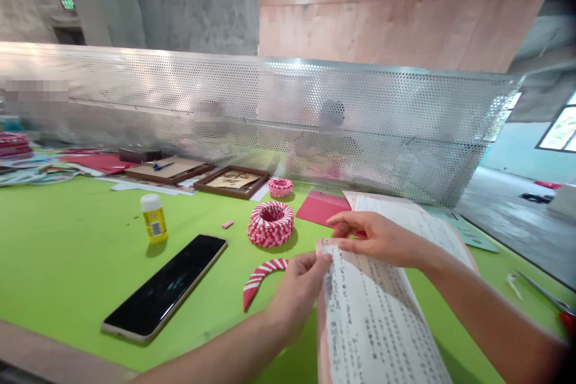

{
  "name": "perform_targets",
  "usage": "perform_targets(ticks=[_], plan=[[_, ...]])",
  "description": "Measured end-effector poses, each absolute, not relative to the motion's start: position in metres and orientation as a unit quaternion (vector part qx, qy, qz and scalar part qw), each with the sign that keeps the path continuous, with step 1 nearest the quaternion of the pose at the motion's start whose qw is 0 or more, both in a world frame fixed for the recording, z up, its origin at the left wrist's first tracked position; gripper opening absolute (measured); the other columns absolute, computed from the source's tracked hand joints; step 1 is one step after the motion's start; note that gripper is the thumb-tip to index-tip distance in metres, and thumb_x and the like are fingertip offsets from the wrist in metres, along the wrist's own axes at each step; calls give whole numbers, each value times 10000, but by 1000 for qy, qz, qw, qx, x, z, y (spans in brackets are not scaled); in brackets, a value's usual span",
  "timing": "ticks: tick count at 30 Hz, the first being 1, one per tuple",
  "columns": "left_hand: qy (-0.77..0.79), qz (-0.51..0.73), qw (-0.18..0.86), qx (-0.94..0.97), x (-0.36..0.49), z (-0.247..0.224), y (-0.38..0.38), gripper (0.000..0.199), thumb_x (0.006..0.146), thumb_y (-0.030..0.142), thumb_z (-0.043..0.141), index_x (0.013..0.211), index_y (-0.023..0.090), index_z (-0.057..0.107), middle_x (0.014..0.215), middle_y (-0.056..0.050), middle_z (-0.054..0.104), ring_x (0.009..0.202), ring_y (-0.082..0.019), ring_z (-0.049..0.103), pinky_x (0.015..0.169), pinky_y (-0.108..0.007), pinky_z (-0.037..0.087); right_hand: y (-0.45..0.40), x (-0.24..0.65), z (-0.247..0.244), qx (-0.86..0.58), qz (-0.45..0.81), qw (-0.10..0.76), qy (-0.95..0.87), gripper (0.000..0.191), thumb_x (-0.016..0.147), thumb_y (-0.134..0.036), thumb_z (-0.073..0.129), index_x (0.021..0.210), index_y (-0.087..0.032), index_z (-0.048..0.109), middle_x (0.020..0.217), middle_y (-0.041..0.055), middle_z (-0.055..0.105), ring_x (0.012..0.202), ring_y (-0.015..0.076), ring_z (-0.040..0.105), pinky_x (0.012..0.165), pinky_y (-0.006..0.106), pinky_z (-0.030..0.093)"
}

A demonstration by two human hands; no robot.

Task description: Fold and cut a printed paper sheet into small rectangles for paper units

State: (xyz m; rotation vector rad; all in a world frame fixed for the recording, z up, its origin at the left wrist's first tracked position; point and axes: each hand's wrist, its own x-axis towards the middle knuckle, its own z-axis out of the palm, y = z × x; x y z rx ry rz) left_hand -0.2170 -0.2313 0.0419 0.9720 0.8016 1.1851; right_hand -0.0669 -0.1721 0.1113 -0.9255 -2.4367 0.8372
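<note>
My left hand (300,288) pinches the upper left corner of a long sheet of paper (378,324) covered in handwritten characters, with a pink edge. Over the top edge of that sheet is my right hand (375,237), its fingers partly spread and its fingertips near the same corner. Beside my left hand a curved red-and-white striped paper piece (261,279) lies on the green table, its right end hidden behind the hand. Just beyond stands a round woven red-and-white paper ring (270,225).
A black phone (166,288) and a yellow glue stick (154,220) are at left. Behind are a smaller woven ring (280,187), wooden frames (231,182), red paper (315,209) and a perforated metal screen (270,114). Scissors (546,297) lie at right.
</note>
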Motion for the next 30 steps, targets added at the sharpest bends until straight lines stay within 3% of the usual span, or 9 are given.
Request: perform_targets(ticks=[3, 9, 17, 22, 30], plan=[[392, 534, 603, 444, -217, 42, -230, 292, 677, 392, 596, 620, 106, 610, 550, -14, 572, 547, -144, 511, 562, -241, 375, -176, -69, 105, -348, 231, 253, -873, 312, 754, -288, 532, 1061, -234, 529, 1097, 49, 556, 1004, 197, 495, 839, 344, 399], [423, 552, 568, 440, -218, 41, -228, 317, 628, 433, 616, 542, 131, 568, 485, 9, 505, 508, -135, 471, 485, -218, 330, -181, -73, 95, -347, 157, 281, -881, 277, 795, -305, 469, 1048, -223, 543, 1054, 70, 580, 980, 214, 506, 815, 392, 422], [430, 560, 553, 442, -217, 38, -226, 339, 568, 431, 658, 459, 140, 522, 455, 16, 482, 491, -123, 455, 462, -206, 317, -176, -77, 92, -328, 290, 284, -853, 309, 760, -286, 519, 1056, -197, 533, 971, 68, 593, 898, 165, 554, 778, 318, 471], [419, 555, 569, 438, -218, 39, -227, 304, 566, 406, 671, 496, 135, 555, 479, 8, 517, 529, -144, 494, 493, -218, 348, -175, -83, 95, -325, 278, 266, -864, 256, 762, -277, 510, 1000, -207, 572, 986, 52, 606, 919, 165, 544, 760, 297, 469], [407, 540, 606, 418, -220, 38, -227, 241, 608, 346, 670, 649, 115, 611, 572, -18, 589, 568, -158, 536, 542, -244, 385, -172, -86, 92, -313, 284, 258, -868, 156, 759, -227, 485, 845, -203, 612, 839, 11, 650, 784, 157, 582, 663, 266, 455]])
